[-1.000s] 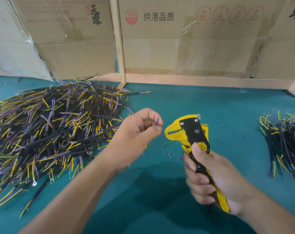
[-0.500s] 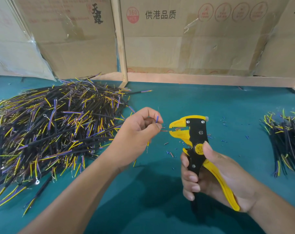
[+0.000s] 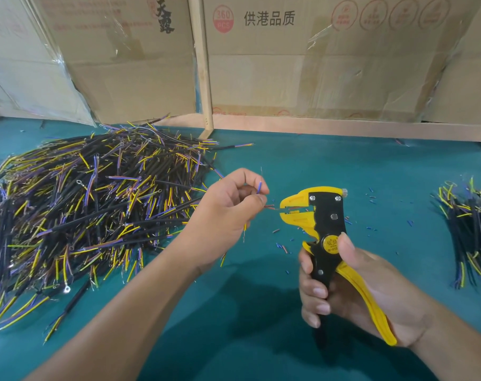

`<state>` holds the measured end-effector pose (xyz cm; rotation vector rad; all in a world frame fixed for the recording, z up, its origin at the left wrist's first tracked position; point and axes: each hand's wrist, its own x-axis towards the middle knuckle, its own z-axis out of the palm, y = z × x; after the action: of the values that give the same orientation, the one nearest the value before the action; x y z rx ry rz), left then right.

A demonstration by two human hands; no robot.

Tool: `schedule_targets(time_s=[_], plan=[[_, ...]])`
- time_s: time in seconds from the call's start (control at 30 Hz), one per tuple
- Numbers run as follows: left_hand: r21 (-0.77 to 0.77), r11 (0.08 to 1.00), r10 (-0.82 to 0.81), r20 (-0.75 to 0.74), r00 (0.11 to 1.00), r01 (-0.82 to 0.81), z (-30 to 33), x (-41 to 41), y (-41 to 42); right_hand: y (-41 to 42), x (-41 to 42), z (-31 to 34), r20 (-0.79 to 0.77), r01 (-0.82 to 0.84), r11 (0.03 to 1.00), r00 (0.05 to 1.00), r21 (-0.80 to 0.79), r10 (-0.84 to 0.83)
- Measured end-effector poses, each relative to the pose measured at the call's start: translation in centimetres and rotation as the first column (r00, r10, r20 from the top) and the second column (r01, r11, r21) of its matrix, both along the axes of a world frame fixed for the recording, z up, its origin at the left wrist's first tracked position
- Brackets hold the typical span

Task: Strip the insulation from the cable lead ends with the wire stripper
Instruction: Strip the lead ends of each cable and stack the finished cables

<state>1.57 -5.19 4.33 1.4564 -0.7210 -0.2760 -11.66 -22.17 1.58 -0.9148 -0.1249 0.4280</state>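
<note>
My right hand (image 3: 352,292) grips a yellow and black wire stripper (image 3: 324,224) upright, its handles spread and its yellow jaws pointing left. My left hand (image 3: 228,213) pinches a short cable, mostly hidden in the fist. A brownish lead (image 3: 271,207) sticks out from the thumb and fingertip, its tip at the stripper's jaw opening. A blue lead (image 3: 258,187) with a bare tip points up above the fingers, and a yellow lead (image 3: 244,228) hangs below the hand.
A big heap of black cables with yellow and purple leads (image 3: 82,204) covers the green table (image 3: 261,339) on the left. A smaller cable pile (image 3: 470,232) lies at the right edge. Cut insulation bits (image 3: 283,247) litter the middle. Cardboard boxes (image 3: 288,64) and a wooden frame stand behind.
The stripper's handles have spread apart after being squeezed together a second ago. The tool has swung upright and shifted slightly right. My left hand has kept its place, with the lead still at the jaws.
</note>
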Motion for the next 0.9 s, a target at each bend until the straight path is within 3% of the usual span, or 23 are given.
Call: schedule_targets(time_s=[0.07,0.13,0.63,0.9], plan=[[-0.003,1.0,-0.003,-0.001,1.0,0.003,-0.1,0.0,0.0,-1.6,-0.5,-1.0,-0.001,0.032,0.996,0.999,-0.085,-0.032],[-0.007,1.0,-0.005,-0.007,1.0,0.005,-0.2,0.0,-0.1,-1.0,0.0,-1.1,0.045,0.003,0.997,0.999,-0.082,0.0],[-0.045,0.999,-0.019,-0.044,0.999,0.017,-0.4,0.1,-0.2,-0.9,-0.1,-0.5,-0.035,0.055,0.994,0.998,-0.09,-0.058],[-0.014,0.999,-0.033,-0.026,0.999,0.033,-0.5,-0.1,-0.4,-0.7,-0.2,-0.1,-0.058,0.188,0.963,0.978,-0.193,-0.203]])
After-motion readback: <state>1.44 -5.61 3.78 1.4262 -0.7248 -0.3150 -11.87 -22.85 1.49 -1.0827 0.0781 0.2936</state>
